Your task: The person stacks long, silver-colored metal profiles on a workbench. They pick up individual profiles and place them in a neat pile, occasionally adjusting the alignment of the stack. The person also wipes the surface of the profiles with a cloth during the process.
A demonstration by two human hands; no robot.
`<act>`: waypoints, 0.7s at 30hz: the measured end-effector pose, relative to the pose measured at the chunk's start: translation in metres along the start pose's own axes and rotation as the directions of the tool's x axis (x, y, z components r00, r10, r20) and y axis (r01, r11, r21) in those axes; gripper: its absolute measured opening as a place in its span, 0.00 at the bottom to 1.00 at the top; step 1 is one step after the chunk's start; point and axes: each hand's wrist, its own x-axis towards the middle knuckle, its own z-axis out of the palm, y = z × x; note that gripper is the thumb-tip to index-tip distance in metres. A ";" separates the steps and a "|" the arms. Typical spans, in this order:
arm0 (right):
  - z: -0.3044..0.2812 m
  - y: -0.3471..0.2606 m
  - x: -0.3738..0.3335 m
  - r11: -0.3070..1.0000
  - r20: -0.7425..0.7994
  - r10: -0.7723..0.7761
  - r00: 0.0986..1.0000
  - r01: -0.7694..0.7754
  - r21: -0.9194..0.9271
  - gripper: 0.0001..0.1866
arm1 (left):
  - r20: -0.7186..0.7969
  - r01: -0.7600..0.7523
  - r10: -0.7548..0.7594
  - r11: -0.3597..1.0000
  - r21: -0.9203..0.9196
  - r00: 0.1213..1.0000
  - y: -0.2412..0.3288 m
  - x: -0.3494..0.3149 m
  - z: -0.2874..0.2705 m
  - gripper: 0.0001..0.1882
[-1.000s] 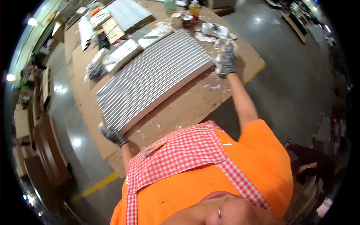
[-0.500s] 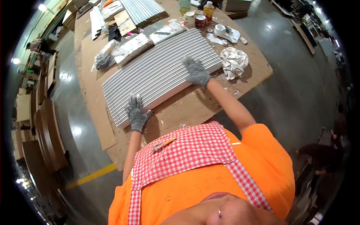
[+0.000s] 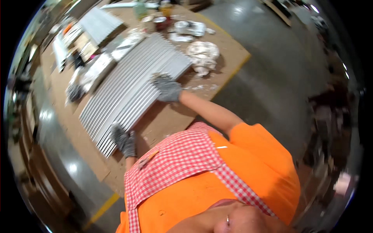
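A row of silvery-white ribbed strips (image 3: 132, 72) lies side by side as one long slab, slanting across the table. My left hand (image 3: 124, 140), in a grey knit glove with whitish smears, rests at the slab's near left edge, fingers stretched over the strips and thumb apart. Further right, my right hand (image 3: 166, 86) wears a matching glove and lies flat on the near strips, fingers extended. Motion blur softens both hands and the strips, and the slab's underside is hidden.
Along the slab's far side sit plastic-wrapped bundles (image 3: 97, 72) and a second ribbed stack (image 3: 100, 24). Open cans (image 3: 160, 23), bottles (image 3: 166, 8) and a crumpled white cloth (image 3: 203, 54) are to the right. The brown table (image 3: 171, 120) has a yellow-marked edge.
The view has swung, so table, slab and hands appear further left and the slab more steeply slanted. Both hands remain on the slab's near side.
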 end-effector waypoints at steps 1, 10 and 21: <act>-0.006 0.008 -0.001 0.997 0.075 0.014 0.997 -0.008 -0.074 0.44 | -0.053 -0.088 0.091 0.994 0.058 0.994 -0.004 0.014 0.013 0.53; -0.034 -0.023 0.037 0.874 0.457 0.295 0.839 -0.044 -0.485 0.44 | 0.335 -0.068 0.046 0.996 0.054 0.941 0.022 0.068 -0.048 0.64; -0.014 -0.020 0.024 0.871 0.315 0.199 0.928 -0.021 -0.491 0.41 | 0.391 -0.111 0.108 0.994 -0.014 0.914 0.016 0.085 -0.058 0.64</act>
